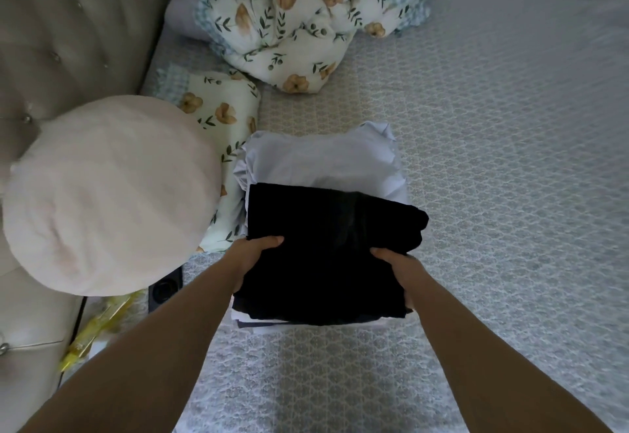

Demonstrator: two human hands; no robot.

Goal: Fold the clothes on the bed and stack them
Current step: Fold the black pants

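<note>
Both hands on the folded black garment (326,252), centre of frame. Left hand (253,259) grips its left edge: thumb over the top, fingers hidden underneath. Right hand (394,269) grips the right edge the same way, thumb on top, fingers tucked under and out of sight. Each grip is closed round the cloth; the garment spans the gap between them.

The black garment sits on top of a stack: a pale blue folded garment (326,160) shows beyond its far edge, and thin white and dark layers (258,322) peek out under its near edge. Cannot tell whether the hands also hold those lower layers. The stack rests on the bed (493,160), which has a grey patterned cover.

Left of frame: a round pink cushion (109,194). Upper centre: a bunched floral quilt (299,24). A floral pillow (221,112) lies between cushion and stack. Upper left: a padded headboard (68,24).
</note>
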